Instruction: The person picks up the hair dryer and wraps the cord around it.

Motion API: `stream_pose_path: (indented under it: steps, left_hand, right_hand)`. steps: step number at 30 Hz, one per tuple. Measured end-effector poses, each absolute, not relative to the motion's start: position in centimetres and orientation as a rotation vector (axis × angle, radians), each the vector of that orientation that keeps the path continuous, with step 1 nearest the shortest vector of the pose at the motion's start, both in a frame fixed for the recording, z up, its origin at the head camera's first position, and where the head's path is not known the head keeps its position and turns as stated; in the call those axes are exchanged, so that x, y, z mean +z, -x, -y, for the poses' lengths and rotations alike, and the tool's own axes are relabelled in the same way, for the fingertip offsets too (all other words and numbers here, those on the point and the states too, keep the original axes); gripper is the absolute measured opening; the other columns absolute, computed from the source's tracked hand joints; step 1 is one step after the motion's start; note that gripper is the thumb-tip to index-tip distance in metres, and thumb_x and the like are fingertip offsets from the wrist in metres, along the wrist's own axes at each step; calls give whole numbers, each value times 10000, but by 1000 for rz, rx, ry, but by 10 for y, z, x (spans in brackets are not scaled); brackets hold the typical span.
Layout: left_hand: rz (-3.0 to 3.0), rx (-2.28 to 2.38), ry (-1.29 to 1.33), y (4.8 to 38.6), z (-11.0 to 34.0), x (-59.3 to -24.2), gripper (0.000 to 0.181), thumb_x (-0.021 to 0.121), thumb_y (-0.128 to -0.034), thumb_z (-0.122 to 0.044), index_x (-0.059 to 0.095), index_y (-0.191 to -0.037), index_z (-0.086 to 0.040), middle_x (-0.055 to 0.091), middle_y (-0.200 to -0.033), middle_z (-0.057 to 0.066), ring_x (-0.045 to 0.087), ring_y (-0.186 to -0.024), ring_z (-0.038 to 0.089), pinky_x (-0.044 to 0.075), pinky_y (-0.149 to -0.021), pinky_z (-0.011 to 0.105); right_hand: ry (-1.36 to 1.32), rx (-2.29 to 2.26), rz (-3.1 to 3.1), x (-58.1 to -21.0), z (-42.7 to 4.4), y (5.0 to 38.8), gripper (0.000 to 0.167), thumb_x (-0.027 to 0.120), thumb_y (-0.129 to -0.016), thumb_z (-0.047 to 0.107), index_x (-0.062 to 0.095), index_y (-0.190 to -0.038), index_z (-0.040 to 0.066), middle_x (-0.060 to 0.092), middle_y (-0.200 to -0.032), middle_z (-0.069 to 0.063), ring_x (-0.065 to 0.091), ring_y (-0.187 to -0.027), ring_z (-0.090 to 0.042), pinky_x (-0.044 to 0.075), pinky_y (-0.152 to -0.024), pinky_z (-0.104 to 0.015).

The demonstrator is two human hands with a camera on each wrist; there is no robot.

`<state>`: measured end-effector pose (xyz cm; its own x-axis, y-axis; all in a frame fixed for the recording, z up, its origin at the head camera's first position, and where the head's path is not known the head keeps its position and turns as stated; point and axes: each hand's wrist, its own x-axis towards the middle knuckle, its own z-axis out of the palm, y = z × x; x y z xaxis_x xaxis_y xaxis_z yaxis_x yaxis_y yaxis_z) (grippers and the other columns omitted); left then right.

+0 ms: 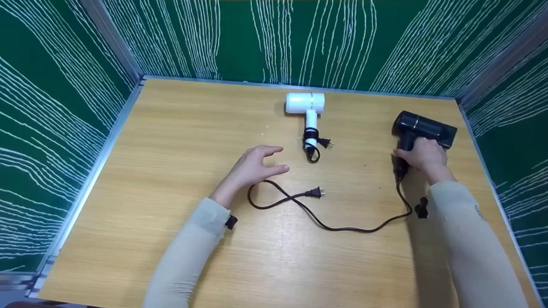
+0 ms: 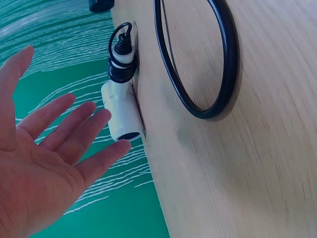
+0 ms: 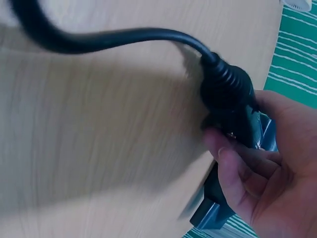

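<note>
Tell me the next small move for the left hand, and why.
Best, I think, to pinch the loose cord with the left hand: that hand is open and empty near the cord, while the right hand grips the black dryer.

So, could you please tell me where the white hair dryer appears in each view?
Head: the white hair dryer lies upper middle, left of the black hair dryer.
Left wrist: left of centre, upper half, its barrel below its wound cord.
Right wrist: only a white piece, apparently its end, cut off at the top right corner.
Shared landmark: the green wall with white lines.
</note>
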<state>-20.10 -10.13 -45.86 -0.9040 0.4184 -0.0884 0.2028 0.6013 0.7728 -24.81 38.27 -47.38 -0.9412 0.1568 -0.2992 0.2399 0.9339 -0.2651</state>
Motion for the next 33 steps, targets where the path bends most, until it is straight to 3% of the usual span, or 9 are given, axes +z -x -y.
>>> stream_pose_path:
  steps: [4,7,11,14,20,26,33]
  left_hand:
    - [-2566,1197,-502,201,102,-459,701,776,-966,-505,590,-1533,-137,578,-1565,55,488,-1480,280,375,-1231,466]
    - [-2559,1197,-506,201,100,-461,705,773,-966,-510,586,-1536,-140,578,-1566,48,480,-1487,273,362,-1240,461]
    - [-2543,1204,-511,201,97,-463,703,768,-968,-516,585,-1539,-147,580,-1565,45,489,-1481,264,365,-1239,448]
    - [-2512,1226,-500,201,96,-464,699,768,-970,-512,583,-1540,-153,579,-1565,42,511,-1464,258,384,-1228,443]
    - [-2434,1312,-491,205,92,-464,715,772,-970,-504,573,-1546,-129,568,-1579,41,530,-1456,262,411,-1216,445]
    - [-2357,1429,-480,214,86,-465,703,772,-982,-467,566,-1547,-105,573,-1575,60,558,-1435,265,436,-1200,457]
    - [-2271,1548,-384,224,75,-462,676,757,-995,-469,572,-1542,-118,613,-1526,58,622,-1352,228,517,-1110,344]
  right_hand:
    - [-286,-446,-2806,-473,-388,247,675,693,-1025,436,541,-1262,-178,585,-1012,-320,628,-823,-415,526,-667,-447]
    - [-242,-416,-2829,-473,-393,246,686,687,-1031,373,489,-1353,-199,561,-1131,-393,596,-930,-477,536,-805,-574]
    - [-173,-375,-2845,-471,-396,244,653,678,-1033,293,453,-1392,-203,529,-1260,-451,545,-1044,-531,452,-974,-684]
    - [-137,-378,-2834,-467,-395,242,632,675,-1037,266,440,-1404,-192,551,-1229,-435,571,-1009,-507,487,-915,-650]
    - [64,-357,-2925,-451,-390,239,582,686,-1017,239,468,-1387,-155,616,-994,-347,612,-807,-436,505,-691,-564]
    - [260,-302,-3055,-431,-381,233,578,705,-1008,237,505,-1413,-124,660,-1049,-376,630,-794,-444,509,-702,-631]
    - [453,-290,-3177,-412,-360,222,497,760,-971,185,590,-1367,-63,694,-1109,-345,631,-755,-428,529,-664,-604]
